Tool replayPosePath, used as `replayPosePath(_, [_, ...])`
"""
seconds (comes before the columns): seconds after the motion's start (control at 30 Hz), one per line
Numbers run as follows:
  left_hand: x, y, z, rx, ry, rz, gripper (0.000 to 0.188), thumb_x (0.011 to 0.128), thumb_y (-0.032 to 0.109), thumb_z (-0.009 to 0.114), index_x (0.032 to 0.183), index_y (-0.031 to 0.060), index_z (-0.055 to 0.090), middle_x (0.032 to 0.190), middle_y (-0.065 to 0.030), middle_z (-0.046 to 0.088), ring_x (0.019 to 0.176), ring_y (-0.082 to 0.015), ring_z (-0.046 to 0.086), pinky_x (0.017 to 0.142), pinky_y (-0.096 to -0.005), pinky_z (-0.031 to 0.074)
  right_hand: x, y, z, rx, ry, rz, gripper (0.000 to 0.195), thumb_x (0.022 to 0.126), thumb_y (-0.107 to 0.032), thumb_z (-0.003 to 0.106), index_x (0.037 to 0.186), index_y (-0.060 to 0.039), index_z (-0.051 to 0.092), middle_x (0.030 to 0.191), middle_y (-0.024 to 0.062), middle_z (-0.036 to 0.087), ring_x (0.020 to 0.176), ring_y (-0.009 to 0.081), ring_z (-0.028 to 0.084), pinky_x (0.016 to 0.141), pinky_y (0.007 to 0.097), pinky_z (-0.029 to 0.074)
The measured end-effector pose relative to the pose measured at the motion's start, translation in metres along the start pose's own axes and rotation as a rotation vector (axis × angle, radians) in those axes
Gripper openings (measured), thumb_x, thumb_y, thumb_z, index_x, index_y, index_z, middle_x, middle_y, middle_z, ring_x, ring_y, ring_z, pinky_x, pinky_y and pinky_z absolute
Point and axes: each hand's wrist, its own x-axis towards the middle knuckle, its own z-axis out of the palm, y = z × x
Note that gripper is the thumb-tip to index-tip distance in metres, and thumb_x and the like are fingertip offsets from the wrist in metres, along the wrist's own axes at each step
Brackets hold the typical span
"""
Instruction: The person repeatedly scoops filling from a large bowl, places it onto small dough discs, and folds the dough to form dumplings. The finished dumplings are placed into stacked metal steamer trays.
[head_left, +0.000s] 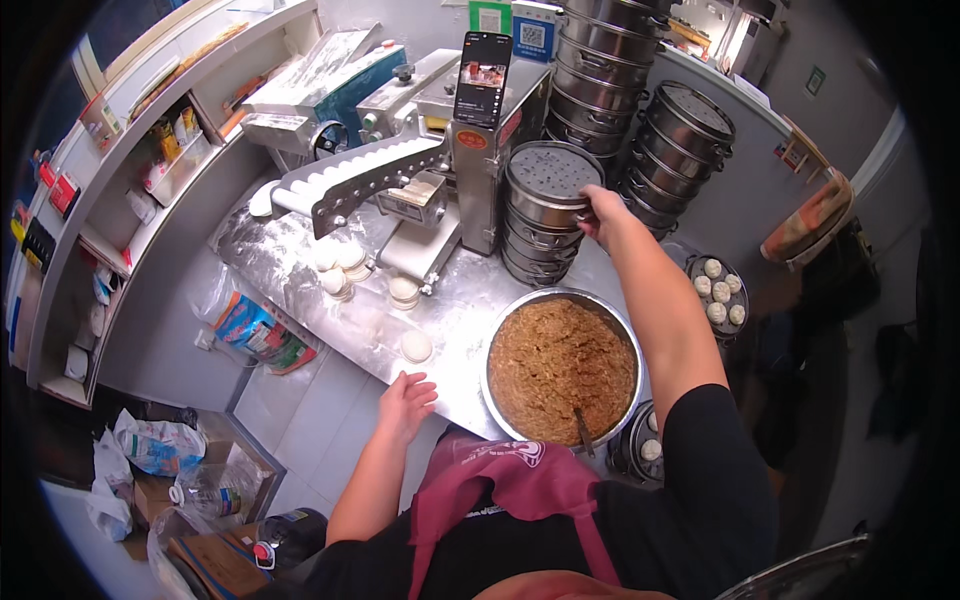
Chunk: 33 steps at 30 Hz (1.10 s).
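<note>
My right hand (602, 213) reaches out and grips the rim of the top metal steamer tray (555, 172), whose perforated floor faces up. Beneath it stand several more steamer tiers (536, 259) in one stack. At the table's front edge my left hand (406, 406) holds nothing, its fingers a little apart. Just beyond those fingertips lies a round dough wrapper (416, 346). Small piles of wrappers (336, 283) sit farther back on the floured metal table (360, 330). Between my arms is a steel bowl (489, 397) full of brown minced filling (559, 367), with a utensil handle (583, 429) sticking out.
A dough-sheeting machine (360, 180) with a roller conveyor stands behind the wrappers. A phone (482, 79) leans on its housing. Taller steamer stacks (600, 82) rise at the back. To the right, a steamer tray (697, 309) holds several pleated buns (718, 291). Shelves (142, 210) line the left wall.
</note>
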Motion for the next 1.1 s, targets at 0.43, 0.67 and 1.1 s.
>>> replayPosePath(0.43, [-0.017,0.023,0.019,0.032,0.027,-0.003,0.042,0.099,0.039,0.037,0.110,0.0021,0.054,0.089,-0.0091,0.063,0.077,-0.0179,0.059,0.065,-0.0309,0.048,-0.021,0.018,-0.023,0.369,0.000,-0.100,0.021,0.076,-0.028,0.063,0.080,-0.0086,0.056,0.067,0.0023,0.048,0.058,0.0149,0.050,0.049,0.0294,0.053])
replayPosePath(0.67, [-0.001,0.028,0.056,0.097,-0.104,-0.004,0.042,0.099,0.039,0.037,0.112,0.0031,0.054,0.092,-0.0083,0.063,0.082,-0.0172,0.059,0.070,-0.0313,0.047,-0.131,0.062,-0.092,0.543,-0.081,-0.180,0.023,0.081,-0.035,0.061,0.093,-0.0158,0.057,0.072,-0.0007,0.052,0.072,0.0148,0.052,0.071,0.0348,0.042])
replayPosePath(1.1, [0.046,0.022,0.065,0.221,-0.069,-0.084,0.040,0.098,0.038,0.038,0.112,0.0040,0.053,0.093,-0.0105,0.063,0.077,-0.0175,0.059,0.066,-0.0304,0.048,-0.352,0.336,-0.246,0.819,0.561,-0.026,0.022,0.083,-0.032,0.060,0.097,-0.0142,0.059,0.085,-0.0012,0.063,0.070,0.0115,0.058,0.057,0.0269,0.047])
